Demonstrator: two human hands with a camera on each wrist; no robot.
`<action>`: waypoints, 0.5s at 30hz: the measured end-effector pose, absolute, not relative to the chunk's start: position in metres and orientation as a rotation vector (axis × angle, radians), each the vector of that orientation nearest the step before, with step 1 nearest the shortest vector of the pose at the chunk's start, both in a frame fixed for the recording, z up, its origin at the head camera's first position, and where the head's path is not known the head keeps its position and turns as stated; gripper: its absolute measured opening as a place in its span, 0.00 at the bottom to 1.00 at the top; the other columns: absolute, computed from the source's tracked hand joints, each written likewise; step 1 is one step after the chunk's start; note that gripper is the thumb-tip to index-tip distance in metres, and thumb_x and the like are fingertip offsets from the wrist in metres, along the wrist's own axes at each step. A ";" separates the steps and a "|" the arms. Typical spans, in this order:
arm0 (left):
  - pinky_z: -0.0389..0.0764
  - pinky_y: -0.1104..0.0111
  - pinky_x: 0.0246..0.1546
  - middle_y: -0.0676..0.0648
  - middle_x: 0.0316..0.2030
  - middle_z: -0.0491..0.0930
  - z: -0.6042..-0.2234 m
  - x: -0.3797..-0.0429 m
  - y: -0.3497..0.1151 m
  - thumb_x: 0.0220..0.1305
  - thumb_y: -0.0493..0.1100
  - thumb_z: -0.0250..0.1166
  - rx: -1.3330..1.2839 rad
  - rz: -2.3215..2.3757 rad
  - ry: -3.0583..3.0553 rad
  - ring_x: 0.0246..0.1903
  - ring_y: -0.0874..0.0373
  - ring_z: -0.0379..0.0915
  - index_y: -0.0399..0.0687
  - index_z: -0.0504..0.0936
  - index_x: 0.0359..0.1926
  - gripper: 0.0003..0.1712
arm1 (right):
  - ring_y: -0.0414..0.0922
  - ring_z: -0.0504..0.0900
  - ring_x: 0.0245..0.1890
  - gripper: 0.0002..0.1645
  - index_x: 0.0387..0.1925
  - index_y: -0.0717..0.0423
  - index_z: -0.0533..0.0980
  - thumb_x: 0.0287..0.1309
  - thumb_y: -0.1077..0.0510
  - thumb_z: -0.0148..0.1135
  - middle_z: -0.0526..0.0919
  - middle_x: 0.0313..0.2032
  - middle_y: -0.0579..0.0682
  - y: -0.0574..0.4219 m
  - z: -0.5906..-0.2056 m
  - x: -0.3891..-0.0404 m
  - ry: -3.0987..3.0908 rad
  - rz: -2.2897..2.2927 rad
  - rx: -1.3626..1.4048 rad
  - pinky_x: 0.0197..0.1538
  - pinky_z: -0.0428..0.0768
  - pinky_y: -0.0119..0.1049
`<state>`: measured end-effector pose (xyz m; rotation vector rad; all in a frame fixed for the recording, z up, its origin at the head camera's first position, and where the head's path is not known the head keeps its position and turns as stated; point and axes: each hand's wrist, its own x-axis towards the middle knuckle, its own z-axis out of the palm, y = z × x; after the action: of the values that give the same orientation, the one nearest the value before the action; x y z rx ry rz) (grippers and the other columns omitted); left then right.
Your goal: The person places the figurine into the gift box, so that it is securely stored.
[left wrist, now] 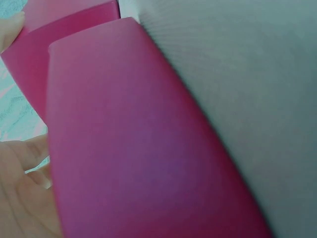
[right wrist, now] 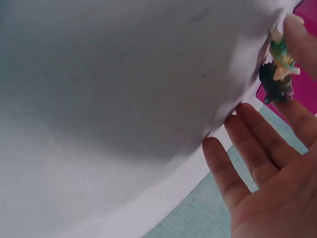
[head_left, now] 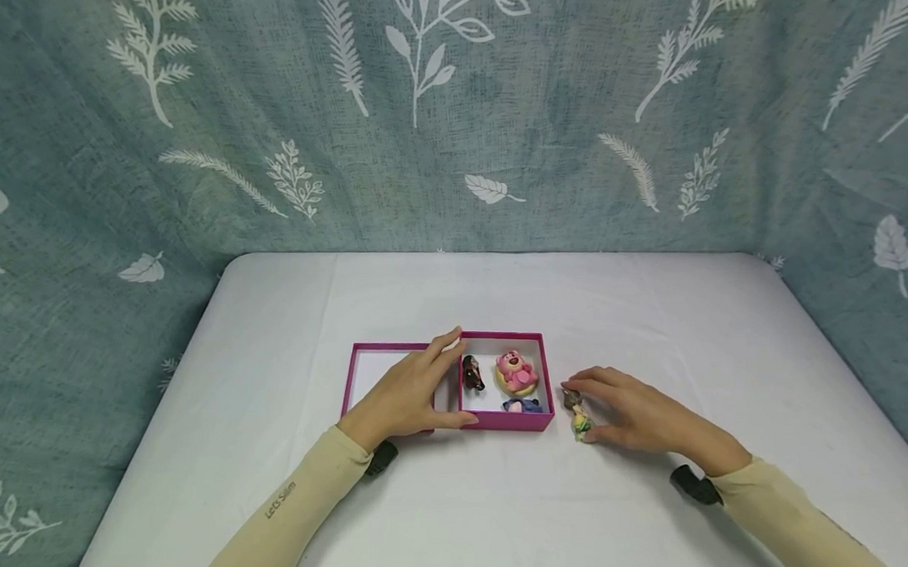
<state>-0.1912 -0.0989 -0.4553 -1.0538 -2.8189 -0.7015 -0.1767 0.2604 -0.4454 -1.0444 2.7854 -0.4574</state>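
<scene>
Figurine (head_left: pixel 579 416) lay beside magenta box (head_left: pixel 507 421), three toys (head_left: pixel 515 371) inside; left hand (head_left: pixel 408 393), spread wide, gripped box, partly hiding second tray (head_left: pixel 390 346); right hand (head_left: pixel 634 412), half-curled, pinched figurine

I'm in what looks like a makeshift filming corner: a white-draped table (head_left: pixel 650 310), a teal, leaf-printed curtain (head_left: pixel 436 209) hung around its back and sides, a black device (head_left: pixel 695 485) by each sleeve (head_left: pixel 796 509). Whether this is a home or a studio, I can't tell.

Two hands (head_left: pixel 409 393), four small figurines (head_left: pixel 517 375), two magenta box halves (head_left: pixel 507 422)
</scene>
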 end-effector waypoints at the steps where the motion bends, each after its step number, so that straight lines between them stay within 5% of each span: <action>1: 0.72 0.54 0.63 0.45 0.76 0.53 -0.455 -0.191 -0.099 0.50 0.72 0.68 -1.054 -0.701 -2.819 0.62 0.45 0.70 0.43 0.58 0.74 0.60 | 0.51 0.74 0.61 0.45 0.65 0.54 0.71 0.46 0.46 0.78 0.75 0.61 0.52 0.261 -0.445 -0.176 2.788 -0.456 -1.044 0.61 0.76 0.52; 8: 0.73 0.53 0.63 0.44 0.76 0.53 -0.455 -0.192 -0.099 0.50 0.72 0.68 -1.050 -0.703 -2.813 0.61 0.45 0.71 0.43 0.58 0.74 0.60 | 0.55 0.72 0.63 0.51 0.70 0.55 0.65 0.45 0.50 0.78 0.71 0.64 0.55 0.264 -0.442 -0.176 2.740 -0.417 -1.095 0.61 0.75 0.55; 15: 0.73 0.54 0.62 0.44 0.75 0.53 -0.455 -0.191 -0.098 0.50 0.72 0.68 -1.053 -0.703 -2.811 0.61 0.45 0.71 0.43 0.59 0.74 0.60 | 0.55 0.72 0.63 0.44 0.68 0.60 0.66 0.51 0.57 0.74 0.72 0.64 0.55 0.266 -0.440 -0.178 2.727 -0.352 -1.126 0.60 0.75 0.54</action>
<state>-0.1911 -0.0980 -0.4548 -1.0527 -2.8111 -0.7026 -0.1781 0.2661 -0.4400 -1.1258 2.7274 -0.3518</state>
